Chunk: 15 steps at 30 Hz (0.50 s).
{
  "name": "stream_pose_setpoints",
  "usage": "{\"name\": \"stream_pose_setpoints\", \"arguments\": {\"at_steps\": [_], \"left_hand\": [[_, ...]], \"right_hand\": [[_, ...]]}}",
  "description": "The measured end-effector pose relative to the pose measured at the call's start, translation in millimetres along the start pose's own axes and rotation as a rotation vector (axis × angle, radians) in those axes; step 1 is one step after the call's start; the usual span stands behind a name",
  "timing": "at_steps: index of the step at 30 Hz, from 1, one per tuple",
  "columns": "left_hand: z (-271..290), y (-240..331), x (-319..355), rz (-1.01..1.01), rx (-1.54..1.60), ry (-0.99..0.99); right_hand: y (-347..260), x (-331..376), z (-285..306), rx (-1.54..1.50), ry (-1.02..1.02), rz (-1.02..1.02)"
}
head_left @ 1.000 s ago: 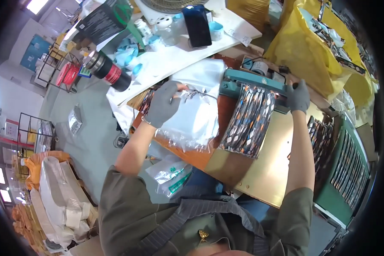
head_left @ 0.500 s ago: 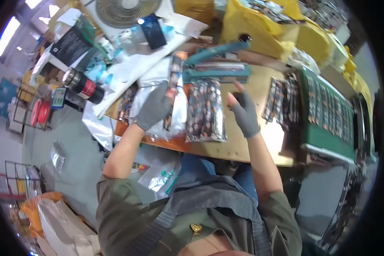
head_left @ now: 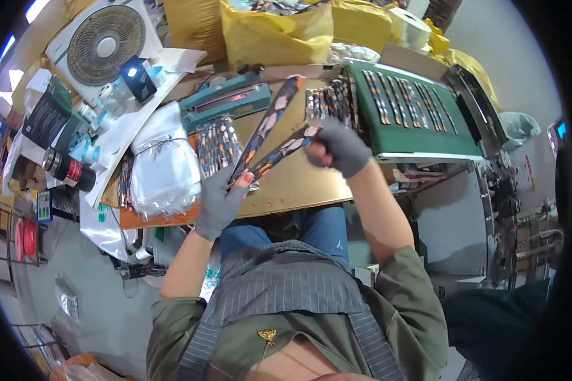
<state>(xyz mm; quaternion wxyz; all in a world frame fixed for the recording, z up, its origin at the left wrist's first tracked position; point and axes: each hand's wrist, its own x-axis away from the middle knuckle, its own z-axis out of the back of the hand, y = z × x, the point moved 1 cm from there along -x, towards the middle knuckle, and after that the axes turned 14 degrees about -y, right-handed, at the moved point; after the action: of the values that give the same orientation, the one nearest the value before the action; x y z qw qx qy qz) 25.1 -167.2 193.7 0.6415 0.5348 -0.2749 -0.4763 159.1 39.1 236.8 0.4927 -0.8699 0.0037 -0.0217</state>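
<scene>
Both hands wear grey gloves and hold a flat clear packet of small colourful pieces lifted above the tan tabletop, seen nearly edge-on. My left hand grips its lower end. My right hand pinches its upper side near a second strip that rises toward the sealer. Another filled packet lies flat on the table just left of the held one.
A teal heat sealer sits at the table's back. A green conveyor tray with rows of pieces lies to the right. A stack of clear bags, a fan, yellow sacks and clutter fill the left and back.
The packet that lay flat under both hands is now lifted off the table and tilted on edge. My view has swung, with the conveyor now closer at right.
</scene>
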Motion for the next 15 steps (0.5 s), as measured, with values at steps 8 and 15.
{"name": "stream_pose_setpoints", "arguments": {"at_steps": [8, 15], "left_hand": [[-4.8, 33.0, -1.8, -0.050, -0.103, -0.028], [-8.4, 26.9, 1.0, 0.288, 0.521, -0.349]], "right_hand": [[-39.9, 37.2, 4.5, 0.820, 0.375, 0.356], [-42.8, 42.8, -43.5, 0.773, 0.102, 0.338]]}}
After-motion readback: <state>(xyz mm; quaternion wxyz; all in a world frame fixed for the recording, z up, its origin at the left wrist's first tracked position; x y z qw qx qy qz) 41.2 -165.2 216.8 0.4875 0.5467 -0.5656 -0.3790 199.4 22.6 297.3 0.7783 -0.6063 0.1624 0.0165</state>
